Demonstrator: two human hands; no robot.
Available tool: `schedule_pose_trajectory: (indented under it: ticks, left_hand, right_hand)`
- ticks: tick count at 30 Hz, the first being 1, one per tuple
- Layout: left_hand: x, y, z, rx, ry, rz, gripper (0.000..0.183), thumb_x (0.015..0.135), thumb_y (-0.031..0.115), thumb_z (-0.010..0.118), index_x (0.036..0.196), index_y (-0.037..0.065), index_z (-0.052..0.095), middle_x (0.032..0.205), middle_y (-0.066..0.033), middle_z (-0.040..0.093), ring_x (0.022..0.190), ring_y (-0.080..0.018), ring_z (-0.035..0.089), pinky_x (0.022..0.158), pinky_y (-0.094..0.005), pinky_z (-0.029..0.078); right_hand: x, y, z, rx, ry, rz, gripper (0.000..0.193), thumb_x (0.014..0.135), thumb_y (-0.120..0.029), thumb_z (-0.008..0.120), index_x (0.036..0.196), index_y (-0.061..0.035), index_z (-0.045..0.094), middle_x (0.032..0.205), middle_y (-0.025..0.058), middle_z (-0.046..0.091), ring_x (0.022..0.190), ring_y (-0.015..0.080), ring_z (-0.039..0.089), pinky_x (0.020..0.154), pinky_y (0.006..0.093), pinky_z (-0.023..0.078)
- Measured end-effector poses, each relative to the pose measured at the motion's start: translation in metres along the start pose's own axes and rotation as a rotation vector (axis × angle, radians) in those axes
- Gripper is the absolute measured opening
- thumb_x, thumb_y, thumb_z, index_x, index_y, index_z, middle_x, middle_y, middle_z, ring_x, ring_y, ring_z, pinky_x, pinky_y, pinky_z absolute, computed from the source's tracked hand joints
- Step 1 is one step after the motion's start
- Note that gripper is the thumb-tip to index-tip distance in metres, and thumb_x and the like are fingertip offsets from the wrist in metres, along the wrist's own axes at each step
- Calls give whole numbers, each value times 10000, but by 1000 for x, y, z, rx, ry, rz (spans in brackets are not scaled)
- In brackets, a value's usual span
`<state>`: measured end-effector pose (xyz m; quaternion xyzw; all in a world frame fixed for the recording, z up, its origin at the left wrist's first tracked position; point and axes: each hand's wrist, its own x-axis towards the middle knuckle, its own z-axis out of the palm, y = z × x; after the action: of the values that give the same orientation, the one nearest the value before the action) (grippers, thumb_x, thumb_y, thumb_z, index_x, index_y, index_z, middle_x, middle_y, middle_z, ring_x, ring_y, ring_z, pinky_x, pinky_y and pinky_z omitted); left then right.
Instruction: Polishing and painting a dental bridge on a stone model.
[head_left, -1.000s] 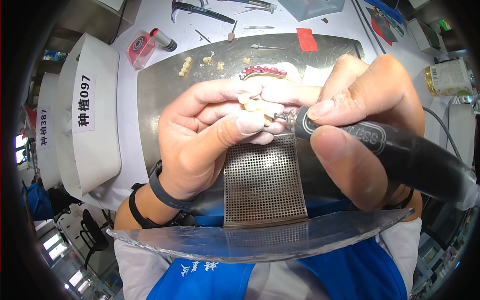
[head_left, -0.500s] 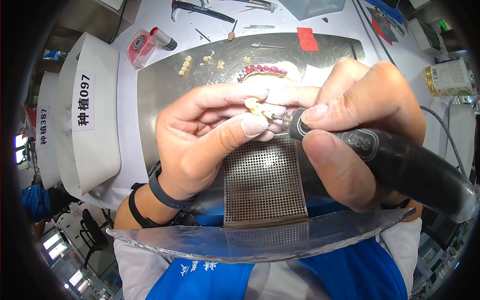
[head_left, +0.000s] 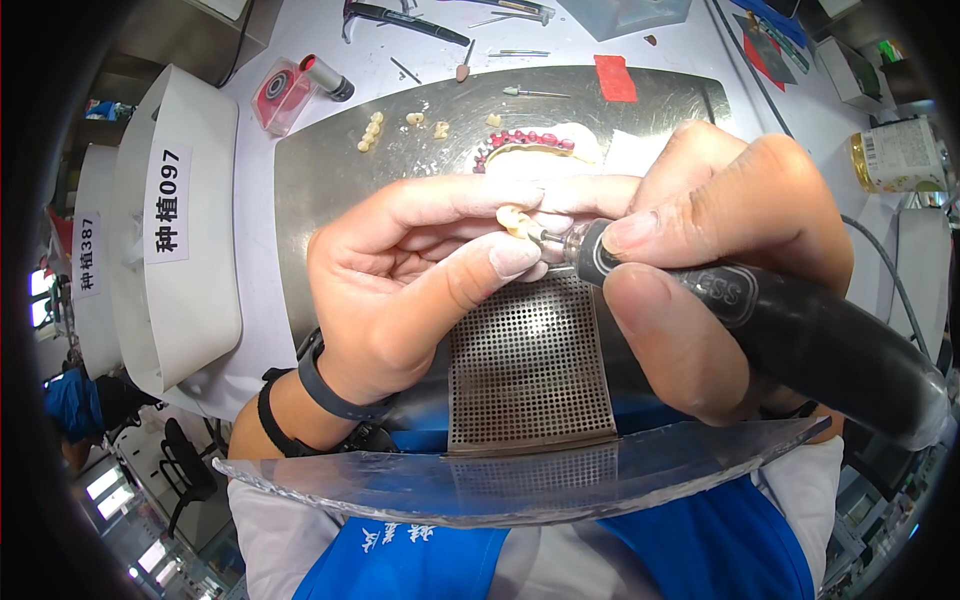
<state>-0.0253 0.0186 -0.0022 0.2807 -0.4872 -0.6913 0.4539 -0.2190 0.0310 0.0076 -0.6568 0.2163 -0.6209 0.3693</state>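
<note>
Clear box, red inside, by metal plate's far-left corner, left fingers pinching tooth piece, now turned, right fingers gripping handpiece

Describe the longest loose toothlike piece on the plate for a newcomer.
On the grey metal plate, look beyond the left hand. Of the small yellowish pieces there, the beaded strip is leftmost, its lobes joined in a row, clearly longer than its neighbours.

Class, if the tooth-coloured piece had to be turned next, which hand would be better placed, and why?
Probably the left hand: its thumb and fingers hold the tooth-coloured piece, while the right hand is occupied gripping the black handpiece.
</note>
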Motion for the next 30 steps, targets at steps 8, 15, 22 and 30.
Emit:
schedule_pose_trajectory:
  ticks: [8, 15, 22, 30]
  left_hand:
    - [-1, -3, -4, 33, -38, 77, 307, 821, -45, 653, 1120, -78, 597, 1051, -190, 672, 961, -195, 659, 862, -298, 503]
    - [0, -5, -3, 74, -44, 103, 304, 823, -44, 655, 1120, -75, 600, 1055, -187, 674, 980, -200, 659, 885, -306, 500]
    - [-1, -5, -6, 131, -81, 134, 299, 829, -45, 650, 1123, -71, 604, 1075, -191, 672, 988, -208, 660, 897, -318, 501]
    - [0, -4, -7, 196, -117, 160, 295, 832, -48, 645, 1124, -68, 607, 1085, -193, 670, 1003, -213, 655, 905, -330, 500]
  right_hand:
    - [0, -9, -6, -119, -84, 84, 180, 853, -65, 673, 953, -3, 538, 736, 102, 557, 605, 77, 512, 618, 237, 481]
    - [-1, -9, -3, -147, -86, 89, 172, 862, -71, 669, 952, -9, 536, 737, 90, 551, 599, 63, 502, 596, 234, 476]
    - [-2, -7, 5, 17, 42, 58, 169, 862, -66, 662, 953, -10, 531, 737, 91, 544, 619, 81, 523, 646, 264, 496]
    - [-3, -12, 3, 44, 38, 110, 163, 855, -45, 644, 956, -4, 522, 742, 99, 533, 665, 123, 571, 733, 329, 523]
